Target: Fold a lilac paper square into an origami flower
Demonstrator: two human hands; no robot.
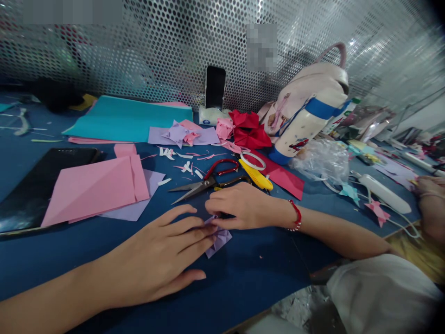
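A small folded purple paper lies on the blue table between my hands, partly covered by fingers. My left hand rests flat with its fingers spread, their tips on the paper. Over the paper's upper edge, my right hand has its fingers curled together in a pinch; what lies between them is mostly hidden. Red-handled scissors lie just beyond my hands, beside a yellow cutter and a white tape roll.
Pink sheets and a dark tablet lie left. Behind are turquoise paper, paper stars, a phone, a bottle and a bag. Another person's hand is at the right edge.
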